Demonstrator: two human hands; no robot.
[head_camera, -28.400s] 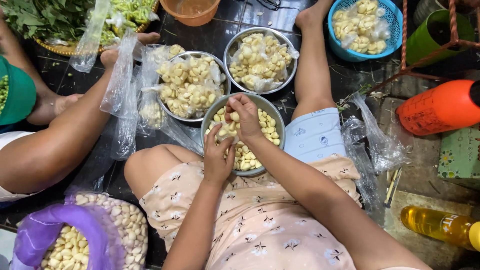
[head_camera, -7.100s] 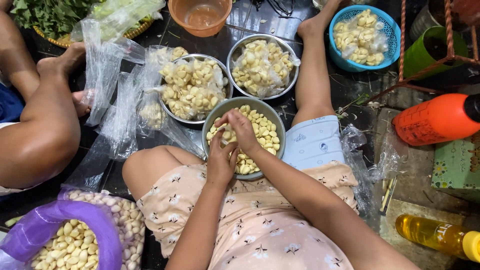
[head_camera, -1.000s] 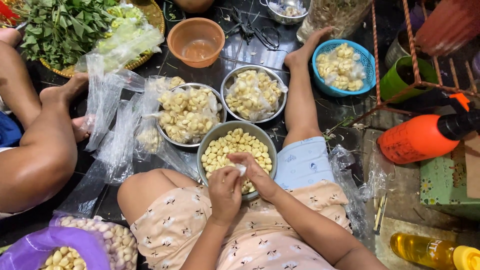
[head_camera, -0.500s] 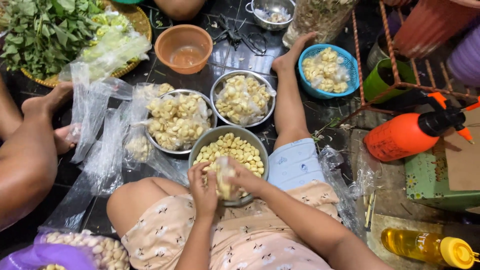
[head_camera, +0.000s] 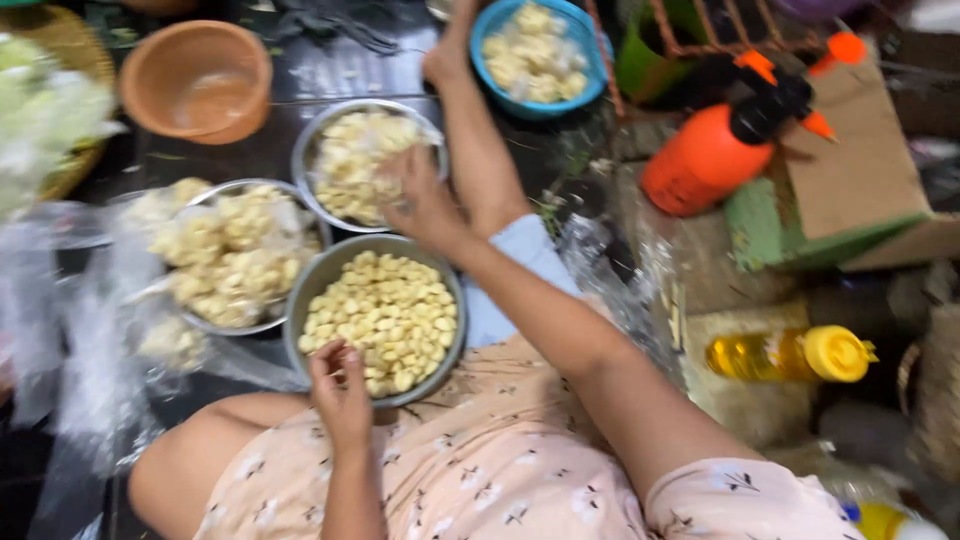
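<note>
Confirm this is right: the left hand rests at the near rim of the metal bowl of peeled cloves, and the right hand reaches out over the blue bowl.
Not quite. The head view shows the left hand at the near rim of the metal bowl of peeled cloves, but the right hand reaches over the metal bowl of skins beyond it, not the blue bowl, which sits farther off.

Garlic bowl (head_camera: 378, 315) on lap; two bowls (head_camera: 352, 165) behind; sprayer (head_camera: 722, 150), oil bottle (head_camera: 790, 355) right.
</note>
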